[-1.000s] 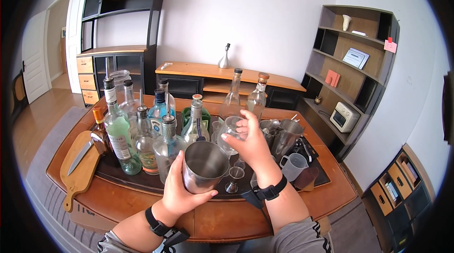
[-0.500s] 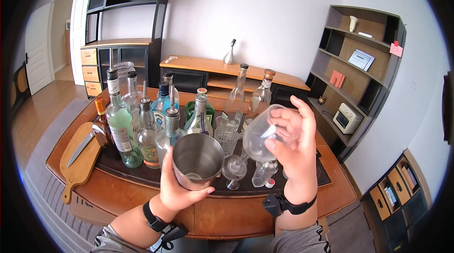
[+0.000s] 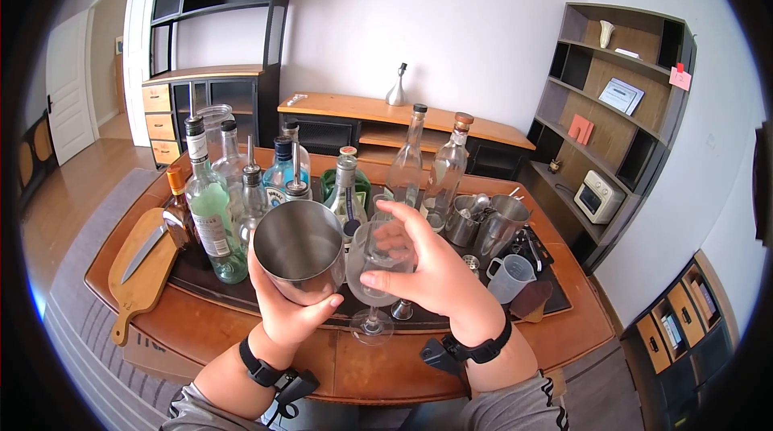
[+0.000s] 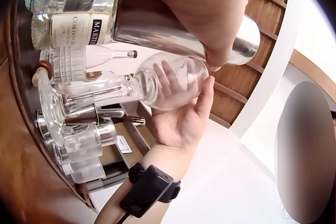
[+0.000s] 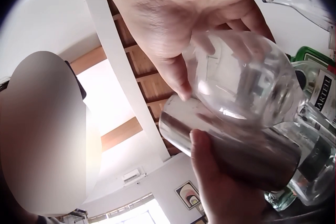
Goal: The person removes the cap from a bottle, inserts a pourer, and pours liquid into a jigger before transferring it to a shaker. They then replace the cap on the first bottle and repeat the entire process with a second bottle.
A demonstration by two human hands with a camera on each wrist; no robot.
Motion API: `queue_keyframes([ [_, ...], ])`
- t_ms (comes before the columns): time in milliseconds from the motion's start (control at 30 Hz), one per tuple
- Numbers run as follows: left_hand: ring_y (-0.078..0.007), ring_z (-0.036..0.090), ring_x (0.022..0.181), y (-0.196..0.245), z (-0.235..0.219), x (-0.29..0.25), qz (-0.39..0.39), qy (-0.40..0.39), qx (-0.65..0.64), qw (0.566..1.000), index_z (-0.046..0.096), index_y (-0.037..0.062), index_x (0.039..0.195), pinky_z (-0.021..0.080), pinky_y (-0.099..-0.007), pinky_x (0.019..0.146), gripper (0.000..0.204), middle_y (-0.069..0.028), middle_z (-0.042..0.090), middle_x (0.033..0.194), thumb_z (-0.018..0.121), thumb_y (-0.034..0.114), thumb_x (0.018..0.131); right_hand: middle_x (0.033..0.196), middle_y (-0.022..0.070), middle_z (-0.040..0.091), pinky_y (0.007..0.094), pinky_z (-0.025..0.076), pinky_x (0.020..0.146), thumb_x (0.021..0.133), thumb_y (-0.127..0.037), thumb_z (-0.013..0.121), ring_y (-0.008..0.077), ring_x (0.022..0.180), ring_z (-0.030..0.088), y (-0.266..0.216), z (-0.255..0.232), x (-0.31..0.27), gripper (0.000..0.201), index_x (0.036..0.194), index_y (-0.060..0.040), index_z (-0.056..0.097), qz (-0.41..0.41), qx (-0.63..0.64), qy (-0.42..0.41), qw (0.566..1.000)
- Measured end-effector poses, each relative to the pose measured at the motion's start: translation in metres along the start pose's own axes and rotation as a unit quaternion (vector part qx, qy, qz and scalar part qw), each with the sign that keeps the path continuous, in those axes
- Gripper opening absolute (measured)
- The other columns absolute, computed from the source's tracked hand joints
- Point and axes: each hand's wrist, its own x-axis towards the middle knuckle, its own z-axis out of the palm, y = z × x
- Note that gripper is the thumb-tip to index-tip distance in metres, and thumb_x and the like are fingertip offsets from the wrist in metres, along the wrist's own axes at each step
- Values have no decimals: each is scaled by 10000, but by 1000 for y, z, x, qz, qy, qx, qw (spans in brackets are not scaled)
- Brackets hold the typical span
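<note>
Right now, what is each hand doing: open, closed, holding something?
Left hand: fingers curled round the metal shaker tin.
Right hand: fingers gripping the wine glass by its bowl.

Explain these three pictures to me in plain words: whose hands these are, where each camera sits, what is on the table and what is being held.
No machine here: a person wears three cameras, one on the head and one on each wrist. The head view looks down at a wooden table crowded with bottles, metal cups, a measuring jug and a cutting board bearing a knife. The left hand grips a steel shaker tin. The right hand holds a clear stemmed glass by its bowl, beside the tin. The wrist views show that glass and tin close up from below.
</note>
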Motion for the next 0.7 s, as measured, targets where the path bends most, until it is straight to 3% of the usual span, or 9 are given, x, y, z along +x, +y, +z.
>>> queue_keyframes([
  [133, -330, 438, 1333, 6, 7, 1, -23, 20, -46, 998, 33, 32, 1541, 372, -485, 1093, 1283, -203, 341, 1476, 931, 230, 646, 1163, 130, 573, 384, 504, 924, 770, -265, 865, 245, 1074, 589, 27, 6, 9, 868, 1461, -87, 372, 0, 3, 27, 1000],
  [333, -332, 444, 1329, -3, -4, -3, -3, -19, 22, 1000, 22, 37, 1542, 388, -480, 1077, 1303, -211, 352, 1462, 938, 232, 635, 1216, 172, 576, 382, 504, 923, 770, -305, 863, 280, 1131, 595, 44, 17, 15, 890, 1472, -93, 359, 4, -34, 56, 998],
  [700, -348, 470, 1318, 3, 2, -4, 15, -38, -1, 999, 6, 28, 1540, 408, -488, 1068, 1285, -235, 388, 1444, 925, 170, 654, 1263, 203, 562, 379, 513, 902, 781, -311, 850, 299, 1190, 570, 45, 19, 18, 899, 1484, -72, 343, 39, -46, 44, 997],
])
